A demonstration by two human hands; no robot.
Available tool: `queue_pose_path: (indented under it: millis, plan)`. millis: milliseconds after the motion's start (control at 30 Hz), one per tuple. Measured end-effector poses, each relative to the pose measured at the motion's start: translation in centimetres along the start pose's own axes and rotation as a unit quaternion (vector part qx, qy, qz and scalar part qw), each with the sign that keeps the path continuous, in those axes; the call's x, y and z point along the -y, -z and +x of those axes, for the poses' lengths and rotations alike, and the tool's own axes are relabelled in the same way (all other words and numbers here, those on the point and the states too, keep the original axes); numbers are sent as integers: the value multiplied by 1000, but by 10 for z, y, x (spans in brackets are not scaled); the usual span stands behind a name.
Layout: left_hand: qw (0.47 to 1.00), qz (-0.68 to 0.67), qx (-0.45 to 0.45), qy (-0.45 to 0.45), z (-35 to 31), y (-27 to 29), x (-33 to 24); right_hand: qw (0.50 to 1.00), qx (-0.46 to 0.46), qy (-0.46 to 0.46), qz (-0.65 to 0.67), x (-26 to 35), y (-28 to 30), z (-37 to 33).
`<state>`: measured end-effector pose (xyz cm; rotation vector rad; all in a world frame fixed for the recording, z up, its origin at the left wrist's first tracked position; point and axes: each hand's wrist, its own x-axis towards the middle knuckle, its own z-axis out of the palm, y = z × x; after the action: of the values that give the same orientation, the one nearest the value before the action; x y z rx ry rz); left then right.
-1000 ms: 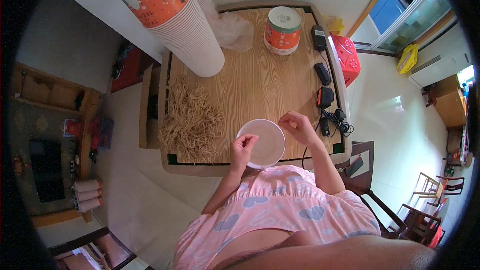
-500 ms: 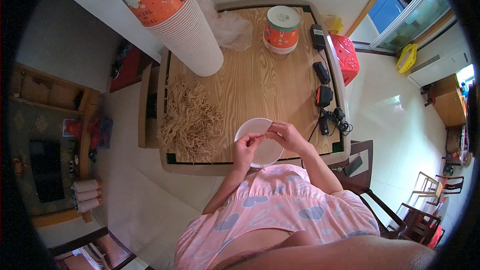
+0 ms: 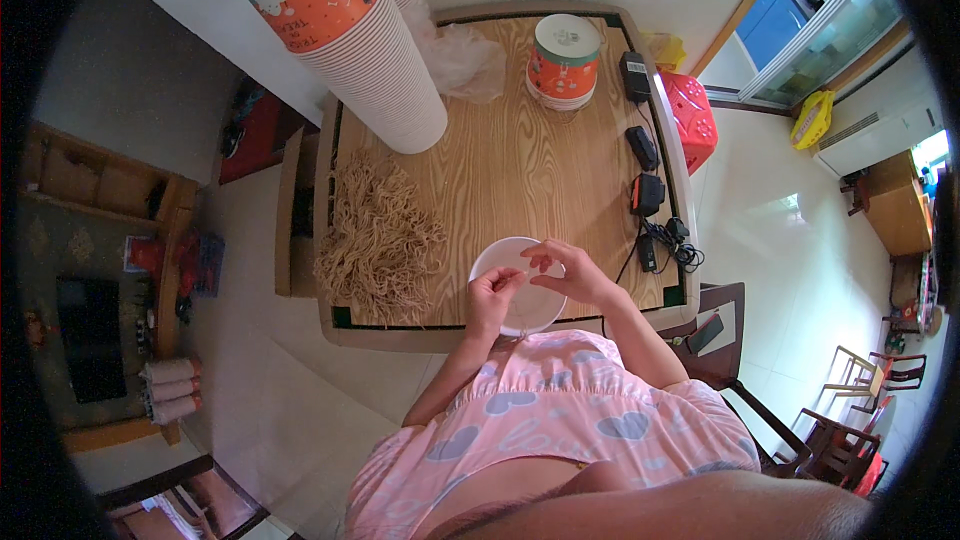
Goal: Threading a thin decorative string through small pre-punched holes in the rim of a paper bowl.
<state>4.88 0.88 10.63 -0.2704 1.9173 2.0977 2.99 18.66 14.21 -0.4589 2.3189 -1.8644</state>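
A white paper tub [image 3: 537, 317] stands at the near edge of the table, its mouth facing me. Over its left side my left hand [image 3: 488, 302] is closed in a pinch, thumb against fingertips; what it pinches is too small to make out. Above the tub's right side is my right hand [image 3: 572, 275], its thumb and fingers parted with nothing visible between them. To the left lies a loose heap of tan twine strands [image 3: 378, 240].
A tall stack of paper tubs [image 3: 375, 70] leans at the back left beside a clear plastic bag [image 3: 465, 62]. A short orange-and-green tub stack [image 3: 564, 68] stands at the back. Black adapters and cables [image 3: 648, 194] line the right edge, near a red stool [image 3: 688, 115].
My right hand has parted its fingers and moved slightly away from my left, where the fingertips met before. My left hand keeps its pinch, and the tub stays in place.
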Motion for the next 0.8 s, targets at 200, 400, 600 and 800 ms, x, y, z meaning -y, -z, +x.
queue_pose_path:
  millis: [200,400,600,800]
  plan:
    - [999,-5,17,48,1,0,-5,997,28,40,-65,-13,4,-1]
    - [999,43,0,-31,4,2,5,997,29,28,-71,-14,3,-1]
    - [1000,7,5,-8,3,-6,-3,999,23,-10,-38,-10,0,-2]
    - [962,-178,88,189,11,4,5,996,13,52,-64,-9,2,0]
